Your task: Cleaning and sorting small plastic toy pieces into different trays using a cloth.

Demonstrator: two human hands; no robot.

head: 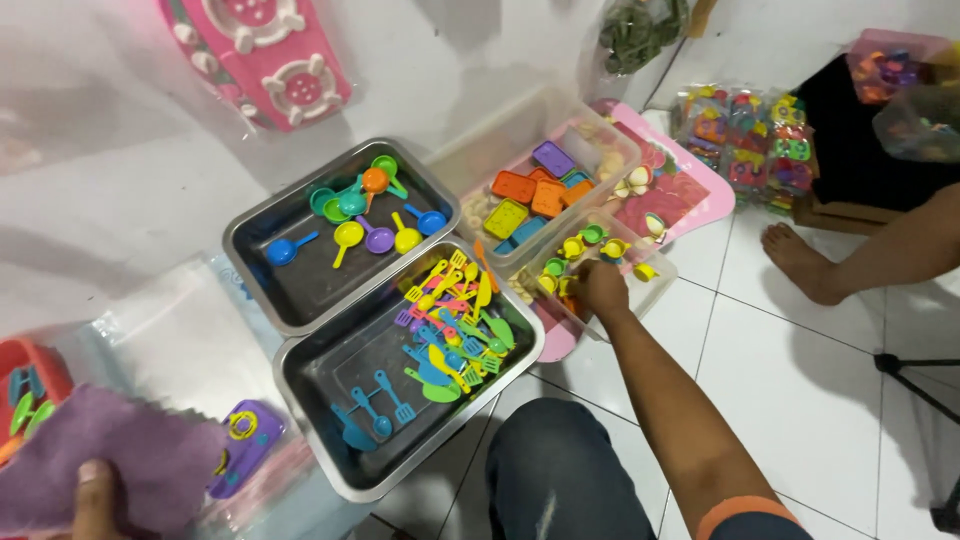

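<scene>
The left hand (95, 495) sits at the bottom left corner, its thumb pressed on top of a purple cloth (110, 465) and pinching it; the fingers beneath are hidden. Just left of that grip is an orange bin (25, 375) with green bits inside. Right of the cloth, touching its edge, lies a purple toy stove (245, 440) on clear plastic.

Further right stand two steel trays side by side. The far tray (262, 285) holds small toy pans in blue, yellow, green, orange and purple. The near tray (320, 385) holds toy spatulas and spoons, heaped toward its far right corner, with a few blue ones apart near the front.

The right hand (603, 288) reaches past the near tray into a clear tub (655, 285). Its fingers curl down among small yellow and green toy cups (590, 245); whether they pinch one, I cannot tell. Beyond this hand a larger clear tub (480, 150) holds orange, purple and blue toy plates (535, 190). Right of it lie a pink board (700, 190) and bagged toy sets (750, 145). Another person's bare foot (800, 262) rests on the white tiles, well right of the hand.
</scene>
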